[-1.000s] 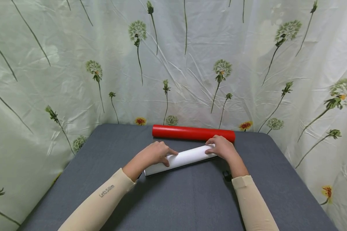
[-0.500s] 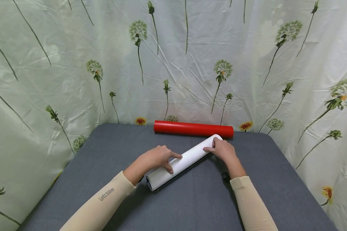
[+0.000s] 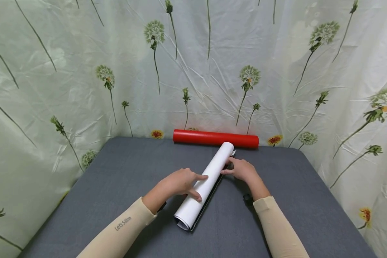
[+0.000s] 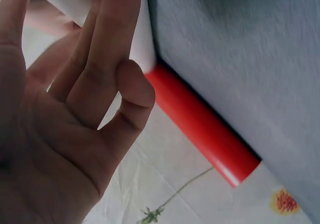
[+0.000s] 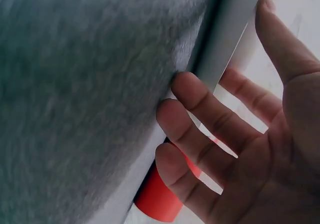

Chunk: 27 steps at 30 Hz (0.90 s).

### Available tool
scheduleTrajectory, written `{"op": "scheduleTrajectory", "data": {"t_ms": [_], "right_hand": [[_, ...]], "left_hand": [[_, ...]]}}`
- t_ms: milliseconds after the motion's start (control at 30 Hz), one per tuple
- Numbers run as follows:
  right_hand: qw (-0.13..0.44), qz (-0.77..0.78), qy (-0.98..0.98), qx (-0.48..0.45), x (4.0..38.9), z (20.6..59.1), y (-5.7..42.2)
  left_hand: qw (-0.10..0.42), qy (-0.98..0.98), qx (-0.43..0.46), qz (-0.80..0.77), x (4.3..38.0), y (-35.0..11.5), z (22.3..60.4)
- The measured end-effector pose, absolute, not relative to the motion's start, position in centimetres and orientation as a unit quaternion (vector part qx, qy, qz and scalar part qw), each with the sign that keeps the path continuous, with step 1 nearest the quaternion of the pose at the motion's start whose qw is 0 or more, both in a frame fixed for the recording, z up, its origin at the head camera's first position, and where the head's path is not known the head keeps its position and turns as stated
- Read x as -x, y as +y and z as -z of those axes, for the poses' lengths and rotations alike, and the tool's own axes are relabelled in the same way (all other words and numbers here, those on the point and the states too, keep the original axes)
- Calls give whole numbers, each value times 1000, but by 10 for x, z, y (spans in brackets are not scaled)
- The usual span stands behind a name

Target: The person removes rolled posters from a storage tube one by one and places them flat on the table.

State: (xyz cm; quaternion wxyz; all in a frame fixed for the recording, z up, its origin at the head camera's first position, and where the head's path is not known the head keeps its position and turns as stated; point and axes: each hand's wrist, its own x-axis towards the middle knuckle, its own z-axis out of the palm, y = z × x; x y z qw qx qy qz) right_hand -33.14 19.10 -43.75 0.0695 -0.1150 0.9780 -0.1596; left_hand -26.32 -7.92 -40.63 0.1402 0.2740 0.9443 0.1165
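Note:
A rolled-up white sheet point(image 3: 215, 165) with a dark underside edge lies slantwise on the table, its near end showing layers. From its left side my left hand point(image 3: 182, 182) grips it, thumb and index finger over the top; the other fingers are hidden in the head view. At the roll's right side, farther up, my right hand point(image 3: 242, 170) touches it with thumb and index finger. In the right wrist view the other fingers point(image 5: 215, 114) are loosely bent and hold nothing. Behind lies a red roll point(image 3: 200, 137), also seen in the left wrist view.
The dark grey table point(image 3: 132, 161) has a back edge close to a curtain point(image 3: 213, 89) printed with dandelions. The red roll lies along that back edge, near the far end of the white one.
The white roll has turned from nearly crosswise to steeply slanted, its near end coming toward me. Both hands have moved with it. The red roll has shifted slightly back, toward the curtain.

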Motion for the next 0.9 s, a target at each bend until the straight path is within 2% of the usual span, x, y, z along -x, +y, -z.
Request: {"op": "scheduleTrajectory", "data": {"t_ms": [200, 500, 667, 900], "right_hand": [[85, 158, 972, 152, 326, 436, 182], [143, 199, 949, 198, 326, 439, 176], [159, 227, 937, 211, 324, 439, 169], [138, 203, 951, 186, 320, 447, 158]], "left_hand": [[119, 951, -261, -116, 251, -65, 411], [71, 960, -258, -89, 236, -43, 415], [101, 958, -238, -125, 238, -40, 415], [165, 944, -227, -172, 244, -43, 412]]}}
